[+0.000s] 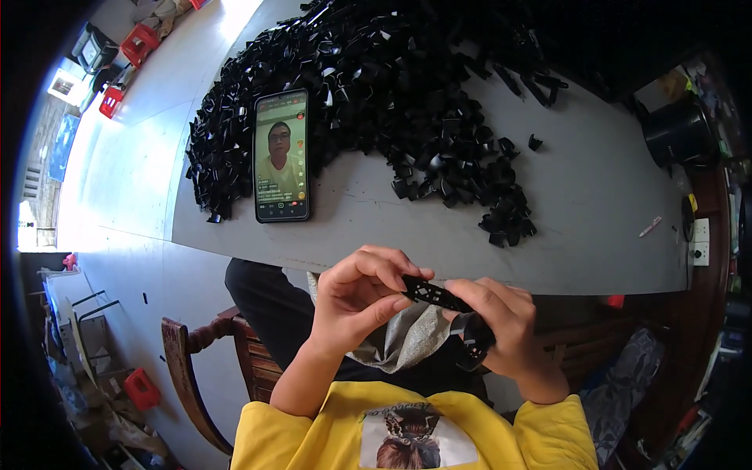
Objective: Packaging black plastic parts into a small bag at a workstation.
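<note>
Strap — black, spans both hands | left grip pinches its end | right grip clasps other end

Small workshop or home piecework room: grey bench heaped with black plastic parts, phone propped beside them, black bucket, red stools, cardboard clutter on concrete floor.

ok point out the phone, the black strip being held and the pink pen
phone point(282, 155), head view, middle of its lit screen
black perforated strip point(432, 294), head view, span between the two hands
pink pen point(650, 226), head view, mid-barrel
</note>
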A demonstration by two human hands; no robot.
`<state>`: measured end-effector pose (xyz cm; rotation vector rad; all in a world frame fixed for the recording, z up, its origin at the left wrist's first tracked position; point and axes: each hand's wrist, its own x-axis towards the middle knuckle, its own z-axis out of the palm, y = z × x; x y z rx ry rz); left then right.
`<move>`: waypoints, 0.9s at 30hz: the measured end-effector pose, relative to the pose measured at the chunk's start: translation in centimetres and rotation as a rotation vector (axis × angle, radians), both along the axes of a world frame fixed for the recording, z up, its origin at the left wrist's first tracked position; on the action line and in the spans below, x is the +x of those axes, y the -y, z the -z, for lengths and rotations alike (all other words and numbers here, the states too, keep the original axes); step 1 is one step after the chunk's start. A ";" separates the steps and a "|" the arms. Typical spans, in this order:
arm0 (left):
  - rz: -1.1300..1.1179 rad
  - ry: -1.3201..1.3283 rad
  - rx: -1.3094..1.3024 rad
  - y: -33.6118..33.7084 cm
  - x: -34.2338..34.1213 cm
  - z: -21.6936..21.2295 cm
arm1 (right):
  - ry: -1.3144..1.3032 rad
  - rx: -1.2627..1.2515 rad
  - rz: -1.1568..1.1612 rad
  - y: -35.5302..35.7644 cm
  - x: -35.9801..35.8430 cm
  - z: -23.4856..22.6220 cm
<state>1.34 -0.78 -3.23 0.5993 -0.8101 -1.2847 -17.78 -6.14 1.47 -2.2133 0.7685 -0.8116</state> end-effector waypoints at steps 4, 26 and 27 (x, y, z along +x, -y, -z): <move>-0.021 0.030 -0.021 -0.4 -0.6 -0.1 | 0.014 -0.015 0.016 -0.6 0.0 0.4; 0.270 0.030 0.171 -1.9 -2.2 -2.5 | 0.019 -0.289 -0.262 -2.4 -0.3 1.9; 0.270 0.031 0.169 -2.1 -2.3 -2.4 | 0.020 -0.291 -0.261 -2.5 -0.2 1.8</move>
